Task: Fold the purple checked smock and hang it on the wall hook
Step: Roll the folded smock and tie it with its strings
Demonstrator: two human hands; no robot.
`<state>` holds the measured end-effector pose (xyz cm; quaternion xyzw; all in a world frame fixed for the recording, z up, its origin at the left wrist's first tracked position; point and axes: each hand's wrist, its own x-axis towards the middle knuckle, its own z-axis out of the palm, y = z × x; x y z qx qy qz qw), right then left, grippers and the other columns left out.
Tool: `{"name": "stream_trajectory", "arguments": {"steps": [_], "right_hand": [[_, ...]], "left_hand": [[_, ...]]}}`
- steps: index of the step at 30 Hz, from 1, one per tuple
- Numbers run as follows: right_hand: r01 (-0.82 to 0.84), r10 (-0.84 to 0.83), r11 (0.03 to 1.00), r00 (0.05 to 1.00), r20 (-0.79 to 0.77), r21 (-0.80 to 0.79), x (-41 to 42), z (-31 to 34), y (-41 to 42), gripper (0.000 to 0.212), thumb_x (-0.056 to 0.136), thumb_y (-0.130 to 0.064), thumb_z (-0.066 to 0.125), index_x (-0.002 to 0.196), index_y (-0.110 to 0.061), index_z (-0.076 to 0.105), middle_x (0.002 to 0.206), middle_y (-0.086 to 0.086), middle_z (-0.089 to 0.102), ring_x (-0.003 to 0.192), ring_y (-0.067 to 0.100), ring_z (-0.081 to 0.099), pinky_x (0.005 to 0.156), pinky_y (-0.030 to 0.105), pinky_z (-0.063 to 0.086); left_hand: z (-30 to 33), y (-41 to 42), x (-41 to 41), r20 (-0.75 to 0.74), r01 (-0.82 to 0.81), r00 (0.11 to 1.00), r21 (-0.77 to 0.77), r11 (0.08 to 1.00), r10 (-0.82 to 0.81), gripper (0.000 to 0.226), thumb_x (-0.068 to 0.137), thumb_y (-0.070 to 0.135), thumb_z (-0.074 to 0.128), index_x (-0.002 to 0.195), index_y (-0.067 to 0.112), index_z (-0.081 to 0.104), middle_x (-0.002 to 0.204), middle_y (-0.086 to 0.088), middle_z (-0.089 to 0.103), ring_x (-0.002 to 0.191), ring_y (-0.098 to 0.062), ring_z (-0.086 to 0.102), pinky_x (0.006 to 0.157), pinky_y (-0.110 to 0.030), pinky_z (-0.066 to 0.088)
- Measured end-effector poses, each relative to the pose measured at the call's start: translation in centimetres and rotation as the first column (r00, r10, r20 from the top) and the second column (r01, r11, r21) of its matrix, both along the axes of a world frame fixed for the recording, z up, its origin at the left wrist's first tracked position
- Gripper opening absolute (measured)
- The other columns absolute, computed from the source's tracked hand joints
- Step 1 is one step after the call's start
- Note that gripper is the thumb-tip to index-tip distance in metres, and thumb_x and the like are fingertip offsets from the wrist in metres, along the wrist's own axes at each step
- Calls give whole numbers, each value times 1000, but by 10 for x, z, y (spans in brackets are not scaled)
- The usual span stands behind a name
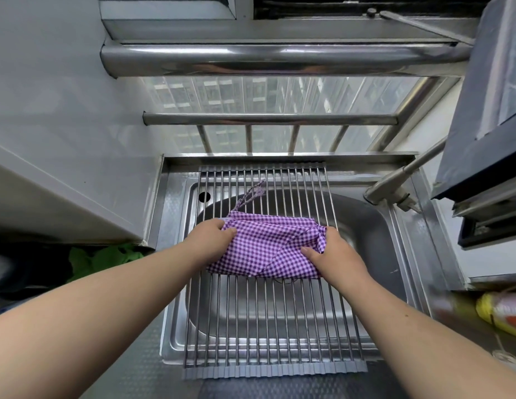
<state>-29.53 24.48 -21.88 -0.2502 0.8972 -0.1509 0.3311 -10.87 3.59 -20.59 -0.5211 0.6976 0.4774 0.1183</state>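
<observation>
Left hand [212, 236] pinching the left edge of a folded purple-and-white checked cotton smock [266, 247], right hand [330, 253] gripping its bunched right end, smock lying on a steel-rod roll-up rack [268, 321] (tie string trailing up-left), stainless sink [374, 226] beneath, steel tap [395, 185] at right.

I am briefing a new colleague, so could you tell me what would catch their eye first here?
The purple checked smock, folded small, lies on the metal rack over the sink. The left hand grips its left end and the right hand its right end. A steel rail crosses the window above.
</observation>
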Motion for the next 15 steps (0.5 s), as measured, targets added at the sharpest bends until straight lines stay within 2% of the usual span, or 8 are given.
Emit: {"name": "stream_trajectory", "arguments": {"steps": [2,5,8,10,11,12,13,15], "right_hand": [[-2,2,1000,1000,-12,-4,-1,-1,1,49,95,-50,70,134,-29,47,127,-5,67,105,19,66,85,41,57],[-18,18,1000,999,-26,4,-4,-4,1,41,94,-48,70,126,-34,49,116,-8,69,99,19,68,86,47,61],[-41,41,999,999,-27,29,-5,-4,-2,37,95,-46,70,122,-31,48,108,-9,67,94,18,67,82,43,60],[-43,46,998,998,-39,54,-5,-4,-5,36,96,-44,69,120,-29,46,104,-8,64,92,19,65,79,41,59],[-42,45,996,998,-39,74,-5,-4,-6,36,97,-44,69,119,-29,45,103,-7,63,91,20,65,78,41,58],[-39,42,995,999,-33,87,-6,-4,-8,36,97,-44,68,119,-28,44,103,-7,63,91,20,65,78,41,57],[-35,38,995,999,-26,94,-6,-4,-9,36,97,-43,67,120,-28,44,104,-6,63,91,20,64,78,41,57],[-31,32,994,999,-10,106,-9,-4,-11,38,98,-42,65,124,-26,43,102,-7,63,87,18,64,77,41,58]], "left_hand": [[0,-4,3,24,70,997,-108,992,-68,31,108,43,47,98,18,61,102,-2,67,92,-19,65,82,-38,56],[-4,-8,4,59,112,993,-217,970,-102,35,109,43,42,93,16,57,95,-4,65,85,-19,63,72,-36,52],[-10,-8,4,88,80,994,-257,963,-59,33,108,44,43,91,17,54,92,-4,64,81,-20,61,67,-36,48],[-11,-3,2,122,126,989,-357,926,-87,24,105,43,51,97,21,49,100,-1,61,85,-18,60,74,-37,51],[-10,2,1,130,192,980,-452,871,-148,21,102,42,56,103,23,48,109,1,57,95,-17,58,85,-37,52],[-8,6,1,132,298,953,-566,769,-272,22,101,42,57,112,26,48,118,3,52,105,-16,53,97,-38,48],[-4,10,1,149,429,880,-660,617,-452,26,101,43,54,122,28,50,126,4,51,115,-16,50,106,-38,43],[-5,15,2,258,675,575,-686,272,-777,43,103,51,41,140,31,50,144,2,51,131,-18,47,117,-39,36]]}}
